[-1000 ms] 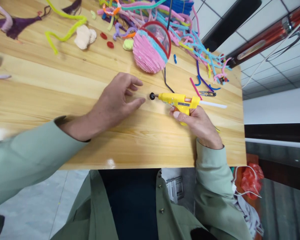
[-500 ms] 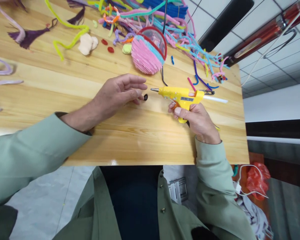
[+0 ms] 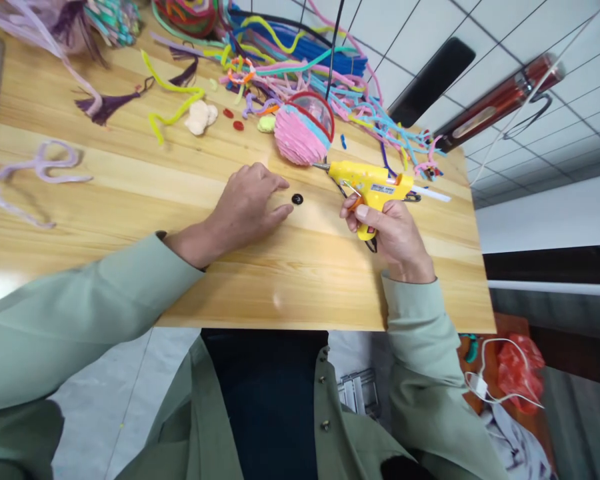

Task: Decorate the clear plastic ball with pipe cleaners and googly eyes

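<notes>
My right hand grips a yellow glue gun by its handle, fingers at the orange trigger. Its metal nozzle points left, and a white glue stick sticks out of the back. On the wooden table lies a small round black button-like piece. Just left of it is my left hand, palm down, thumb and forefinger apart, holding nothing. A pink and blue fuzzy round piece with a red-rimmed clear part sits beyond, close to the nozzle.
Pipe cleaners in many colours are heaped at the back. Yellow pipe cleaner, purple tassel, cream lump and two red ovals lie leftward. A black phone-like slab and red-brown cylinder stand back right.
My left hand has turned palm down and drawn back from the black piece, which now lies flat on the table. The glue gun is slightly higher in view, still in my right hand. The view has shifted.
</notes>
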Tool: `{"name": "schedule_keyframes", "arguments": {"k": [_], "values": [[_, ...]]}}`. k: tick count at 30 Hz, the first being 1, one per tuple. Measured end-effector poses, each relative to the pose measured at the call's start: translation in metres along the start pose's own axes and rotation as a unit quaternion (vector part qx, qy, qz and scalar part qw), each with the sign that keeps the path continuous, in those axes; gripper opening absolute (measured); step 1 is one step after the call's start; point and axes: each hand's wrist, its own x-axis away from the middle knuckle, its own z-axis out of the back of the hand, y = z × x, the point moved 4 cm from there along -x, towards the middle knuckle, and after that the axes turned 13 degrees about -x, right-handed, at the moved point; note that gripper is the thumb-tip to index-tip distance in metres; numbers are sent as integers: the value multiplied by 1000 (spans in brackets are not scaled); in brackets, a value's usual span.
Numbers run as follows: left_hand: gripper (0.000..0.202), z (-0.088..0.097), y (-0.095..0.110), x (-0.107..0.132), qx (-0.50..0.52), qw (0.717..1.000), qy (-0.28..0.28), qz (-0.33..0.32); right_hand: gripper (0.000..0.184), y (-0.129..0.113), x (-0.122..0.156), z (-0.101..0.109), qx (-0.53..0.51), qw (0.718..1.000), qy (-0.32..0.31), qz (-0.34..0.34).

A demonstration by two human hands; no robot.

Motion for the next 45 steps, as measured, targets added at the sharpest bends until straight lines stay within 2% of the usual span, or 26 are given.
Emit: {"name": "schedule_keyframes", "arguments": {"k": [3, 7, 10, 13, 18, 22, 25, 27, 29, 31, 33, 38, 45], "values": [[33, -4, 8, 0, -28, 999, 6, 16, 48, 5, 1, 1, -13, 1000, -8, -2], [38, -7, 18, -6, -45, 999, -17, 5, 46, 6, 4, 2, -23, 1000, -8, 0], [41, -11, 18, -13, -43, 998, -34, -7, 43, 7, 5, 2, -22, 1000, -8, -1], [33, -14, 15, -18, -29, 999, -36, -16, 42, 8, 5, 3, -17, 1000, -4, 2], [18, -15, 12, -21, 24, 999, -24, -9, 39, 11, 3, 6, -26, 1000, -3, 7], [15, -5, 13, -21, 139, 989, -23, 35, 36, 13, 3, 7, -28, 1000, 3, 9], [14, 5, 13, -20, 294, 949, -30, 114, 37, 13, 3, 8, -22, 1000, 6, 6], [15, 8, 12, -17, 418, 890, -41, 175, 37, 14, 3, 7, -18, 1000, 8, 3], [19, 9, 11, -14, 530, 814, -55, 231, 35, 14, 4, 7, -13, 1000, 7, 0], [22, 10, 10, -12, 601, 748, -64, 276, 33, 14, 5, 5, -7, 1000, 6, -1], [22, 11, 10, -11, 632, 709, -62, 307, 29, 13, 7, 2, -1, 1000, 1, 0], [21, 12, 13, -10, 653, 674, -48, 342, 23, 11, 10, -6, 2, 1000, -17, 8], [25, 14, 23, -6, 665, 662, -66, 341, 26, 12, 11, -11, 0, 1000, -24, -2]]}}
